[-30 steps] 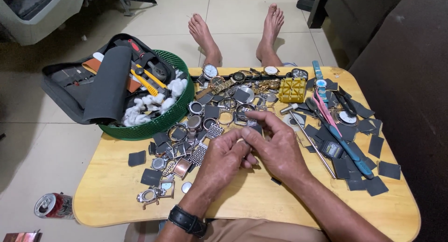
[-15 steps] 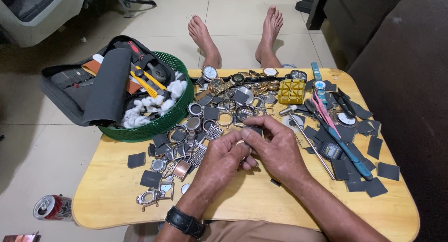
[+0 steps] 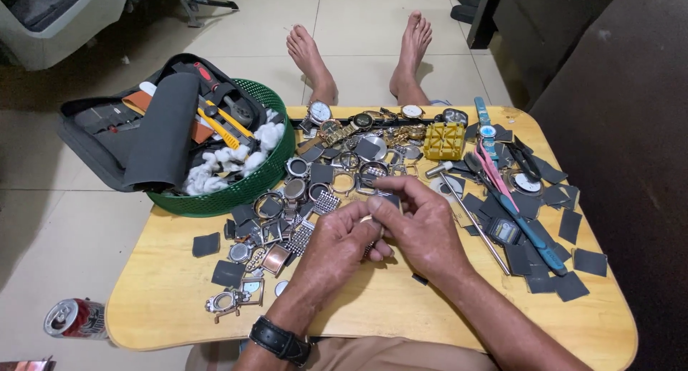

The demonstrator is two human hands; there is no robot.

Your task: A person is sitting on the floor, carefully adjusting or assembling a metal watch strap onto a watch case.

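Note:
My left hand point(image 3: 337, 246) and my right hand point(image 3: 419, 224) meet over the middle of a low wooden table point(image 3: 172, 292). Together they pinch a small metal watch part point(image 3: 372, 219) between their fingertips; most of it is hidden by the fingers. A black wristwatch point(image 3: 279, 340) sits on my left wrist. Just beyond the hands lies a heap of watch cases, rings and dials point(image 3: 315, 188). A small hammer point(image 3: 462, 206) lies to the right of my right hand.
A green basket point(image 3: 236, 192) with a grey tool pouch point(image 3: 154, 131) and white cotton stands at the back left. A yellow block point(image 3: 444, 140), watches, straps and dark square pieces point(image 3: 573, 224) lie to the right. A can point(image 3: 75, 319) lies on the floor at left. Bare feet point(image 3: 308, 52) rest beyond the table.
The hands stay together at the table's middle; the fingers have shifted slightly around the small part. Nothing else moved.

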